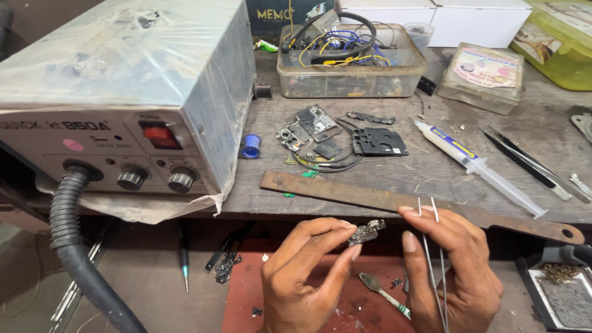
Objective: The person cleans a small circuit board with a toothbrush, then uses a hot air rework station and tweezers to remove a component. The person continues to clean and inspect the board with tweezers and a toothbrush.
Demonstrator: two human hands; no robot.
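Small circuit board (367, 232), dark w/ metal bits, sits pinched between thumb and fingertips of the left hand (302, 271), held in the air just below the front edge of the bench (431, 166). Left hand closed snug on it, fingers curled. Right hand (456, 271) is just beside, thumb and forefinger closed on a pair of thin metal tweezers (435, 259); their upper ends stick up past the fingers, the rest runs down toward the lower frame edge. Whether the working tips are up or down: can't tell.

Doing it well, as I judge it: keep the board gripped by its edges, not over the components, and brace both wrists vs. each other or the bench lip so the tweezers don't skid. Light squeeze only; small parts flick away easily.

Around: a long rusty metal strip (394, 200) lies along the bench edge just above the hands. Behind it, more phone boards and a black plate (379, 142), a syringe (478, 166) of paste, black tweezers (524, 161) at right. Left, a hot-air station (123, 92) under plastic wrap, w/ ribbed hose (71, 240). At back, a clear tub (351, 68) of wires. Below, a small spoon-like tool (382, 290) on a red mat (246, 296).
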